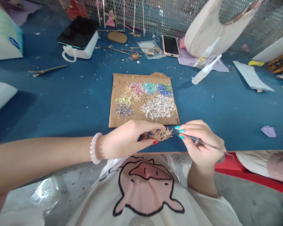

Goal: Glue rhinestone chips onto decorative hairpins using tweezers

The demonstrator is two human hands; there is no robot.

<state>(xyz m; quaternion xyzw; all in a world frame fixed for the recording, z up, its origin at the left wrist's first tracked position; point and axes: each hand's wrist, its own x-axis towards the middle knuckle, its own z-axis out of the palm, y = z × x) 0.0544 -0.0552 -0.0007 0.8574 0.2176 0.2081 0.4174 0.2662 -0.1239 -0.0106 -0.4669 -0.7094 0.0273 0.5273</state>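
Note:
Between the thumb and fingers of my left hand (129, 138) is a gold-coloured openwork metal ornament (163, 134), held over the table's front edge. My right hand (201, 141) is closed round a pair of thin metal tweezers (207, 144), whose tips point at the ornament's right end. Whether the tips touch it or hold anything, I cannot tell. Just beyond both hands lies a piece of brown cardboard (136, 120). Small rhinestones are sorted on it by colour, with a large pale pile (158, 106) at the right and a grey pile (124, 110) at the left.
On the blue table (85, 103), scissors (48, 70) lie to the left. A tablet (78, 31) rests on a white box at the back. Beyond the cardboard are a phone (170, 45), a white glue bottle (206, 69) and a white handbag (202, 31). A red stool (228, 166) stands at the right.

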